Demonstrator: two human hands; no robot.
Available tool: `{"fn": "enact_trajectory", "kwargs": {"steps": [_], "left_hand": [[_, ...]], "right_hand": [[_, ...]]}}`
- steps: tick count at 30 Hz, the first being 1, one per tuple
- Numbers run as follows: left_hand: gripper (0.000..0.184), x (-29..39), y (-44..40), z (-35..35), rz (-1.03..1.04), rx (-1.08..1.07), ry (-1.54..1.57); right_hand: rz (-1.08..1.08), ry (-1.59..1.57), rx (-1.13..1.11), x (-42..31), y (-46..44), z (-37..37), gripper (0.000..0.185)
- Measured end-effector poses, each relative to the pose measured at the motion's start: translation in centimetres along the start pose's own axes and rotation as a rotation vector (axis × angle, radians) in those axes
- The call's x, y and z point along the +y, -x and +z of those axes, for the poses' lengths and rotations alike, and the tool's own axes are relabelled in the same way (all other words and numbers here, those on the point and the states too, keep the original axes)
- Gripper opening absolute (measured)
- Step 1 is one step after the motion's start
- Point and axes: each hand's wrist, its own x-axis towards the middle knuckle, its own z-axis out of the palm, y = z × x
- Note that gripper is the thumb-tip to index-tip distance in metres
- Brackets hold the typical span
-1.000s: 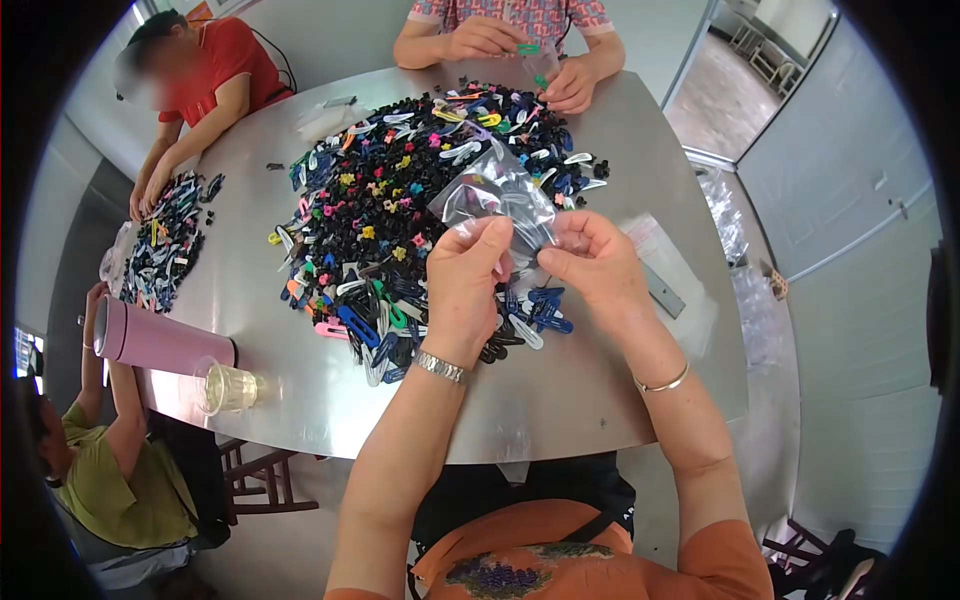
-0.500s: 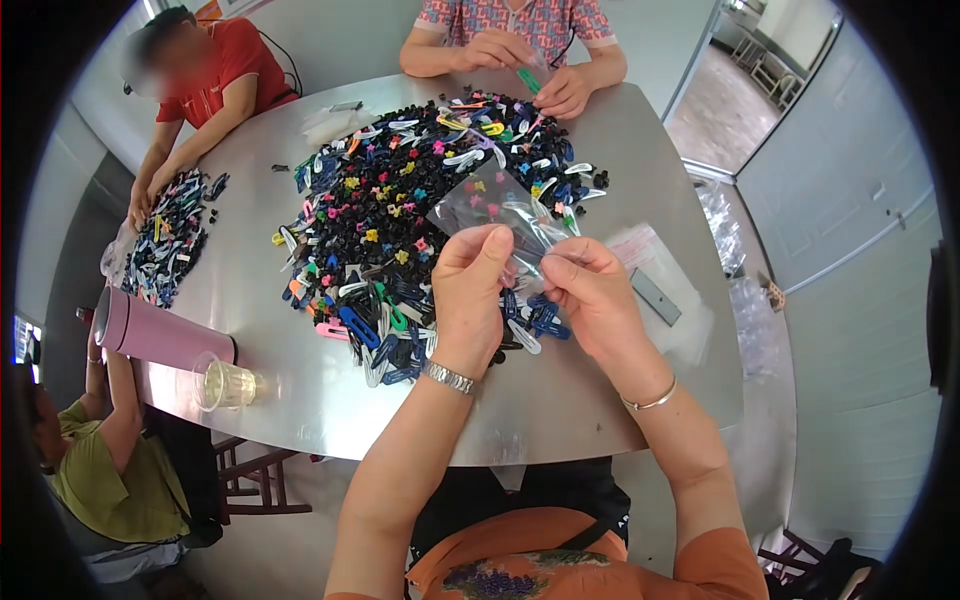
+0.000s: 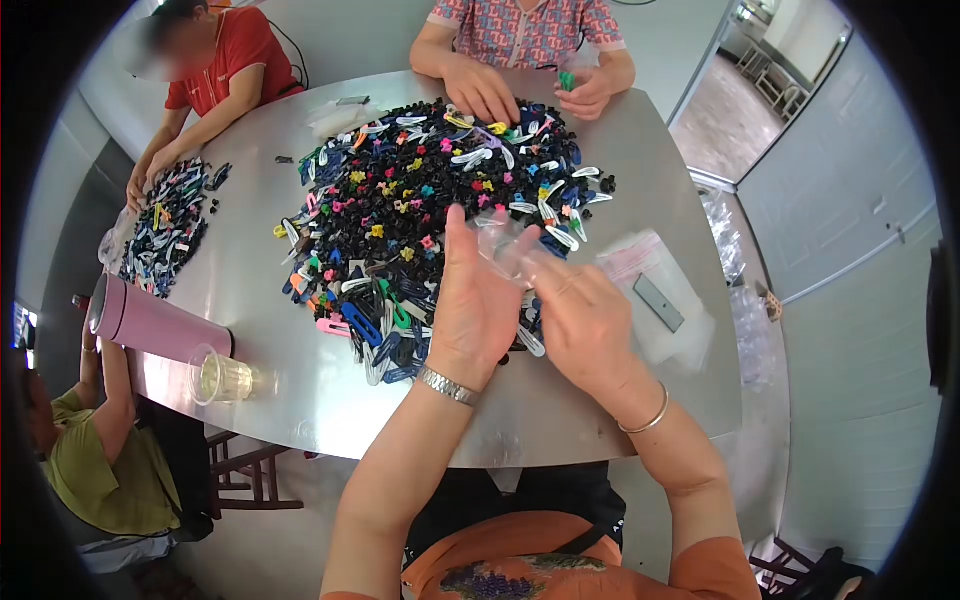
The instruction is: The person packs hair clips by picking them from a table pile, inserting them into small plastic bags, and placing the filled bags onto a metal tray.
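As seen from the head view, pinches a clear bag (image 3: 503, 245) in the fingers (image 3: 558, 285) of the right hand (image 3: 588, 320), between both palms; cannot tell whether gripping too with the left hand (image 3: 472, 310); holds it above hair clips (image 3: 385, 215) heaped on the worktop (image 3: 290, 370).

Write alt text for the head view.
Left hand and right hand handle a clear plastic bag over a pile of hair clips on a metal table. Three other people are around it. A pink tumbler and cup are at left.
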Motion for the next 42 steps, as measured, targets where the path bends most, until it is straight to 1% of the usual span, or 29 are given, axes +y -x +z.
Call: {"fn": "enact_trajectory", "kwargs": {"steps": [4, 6, 7, 9, 10, 11, 12, 13, 15, 17, 18, 19, 22, 23, 24, 25, 27, 28, 29, 31, 32, 34, 36, 38, 39, 40, 41, 42], "left_hand": [[0.056, 1.1, 0.2, 0.8, -0.024, 0.061, 0.031], [0.057, 1.1, 0.0, 0.4, -0.024, 0.080, 0.017], [0.057, 1.1, -0.2, 0.2, -0.024, 0.099, 0.004], [0.057, 1.0, -0.2, 0.0, -0.028, 0.121, -0.020], [0.056, 1.0, -0.3, 0.0, -0.036, 0.139, -0.043], [0.056, 1.0, -0.3, -0.2, -0.037, 0.141, -0.044], [0.054, 1.0, -0.3, -0.4, -0.048, 0.141, -0.046], [0.051, 1.0, -0.4, -0.5, -0.060, 0.142, -0.047], [0.048, 0.9, -0.3, -0.5, -0.056, 0.130, -0.077], [0.044, 0.8, -0.4, -0.7, -0.055, 0.122, -0.105], [0.039, 0.7, -0.6, -1.0, -0.049, 0.131, -0.160], [0.034, 0.5, -0.7, -1.3, -0.045, 0.142, -0.214], [0.025, 0.6, -0.8, -1.3, -0.050, 0.153, -0.100], [0.023, 0.7, -0.9, -1.6, -0.057, 0.165, -0.075], [0.019, 1.2, -1.4, -2.2, -0.122, 0.186, 0.000], [0.017, 1.6, -1.3, -1.6, -0.066, 0.223, 0.028], [0.017, 2.7, -1.6, -1.9, -0.047, 0.217, 0.159], [0.017, 3.2, -1.6, -1.7, 0.004, 0.219, 0.176], [0.017, 3.6, -1.6, -1.6, 0.006, 0.223, 0.180], [0.017, 4.3, -1.6, -1.7, 0.021, 0.178, 0.216], [0.017, 4.4, -1.6, -1.8, 0.040, 0.172, 0.242], [0.017, 4.5, -1.6, -2.2, 0.040, 0.158, 0.232], [0.018, 4.4, -1.7, -2.3, 0.040, 0.139, 0.227], [0.019, 4.2, -1.6, -2.2, 0.023, 0.165, 0.235], [0.019, 4.3, -1.6, -2.5, 0.025, 0.165, 0.237], [0.021, 4.3, -1.8, -3.1, 0.006, 0.121, 0.273], [0.024, 4.3, -1.8, -3.5, -0.014, 0.077, 0.309], [0.024, 4.3, -1.7, -3.4, -0.015, 0.076, 0.312]], "right_hand": [[-0.055, -0.037, -0.042, -1.3, 0.2, 1.0, 0.039], [0.013, -0.024, -0.142, -1.6, 0.2, 1.0, 0.040], [0.013, -0.027, -0.143, -1.7, 0.1, 1.0, 0.040], [0.048, 0.019, -0.175, -1.8, 0.1, 1.1, 0.048], [0.050, 0.017, -0.175, -1.8, 0.2, 1.1, 0.048], [0.036, 0.031, -0.201, -1.7, 0.3, 1.1, 0.052], [0.022, 0.046, -0.227, -1.6, 0.4, 1.0, 0.057], [0.025, 0.046, -0.228, -1.6, 0.3, 0.8, 0.057], [0.084, 0.047, -0.329, -1.6, 0.1, 0.1, 0.059], [0.050, 0.060, -0.299, -1.3, 0.1, 0.3, 0.060], [0.015, 0.070, -0.270, -1.2, 0.2, 0.4, 0.060], [0.027, 0.068, -0.281, -1.1, 0.4, 0.4, 0.060], [0.000, 0.109, -0.323, -1.1, 0.3, -0.1, 0.058], [-0.041, 0.079, -0.338, -1.1, -0.1, -0.7, 0.051], [-0.083, 0.048, -0.353, -1.0, -0.4, -1.0, 0.045], [-0.076, 0.046, -0.367, -0.4, -0.4, -1.1, 0.045], [0.130, -0.405, -0.101, 1.5, -0.4, -1.7, 0.027], [0.338, -0.428, -0.080, 2.0, -0.5, -2.4, 0.019], [0.339, -0.429, -0.086, 2.5, -0.3, -2.7, 0.019], [0.493, -0.323, -0.396, 3.4, 0.0, -2.9, 0.021], [0.495, -0.325, -0.396, 3.2, 0.2, -2.6, 0.021], [0.274, -0.066, -0.537, 2.7, 0.8, -1.6, 0.021], [0.244, -0.055, -0.503, 3.0, 1.4, -0.5, 0.021], [0.206, -0.044, -0.474, 3.1, 1.4, -0.5, 0.022], [0.301, -0.119, -0.523, 3.1, 1.2, -0.6, 0.020], [0.397, -0.196, -0.571, 3.0, 1.0, -0.7, 0.018], [0.396, -0.194, -0.571, 3.1, 1.0, -0.6, 0.018], [0.446, -0.227, -0.565, 3.3, 1.1, -0.6, 0.016]]}}
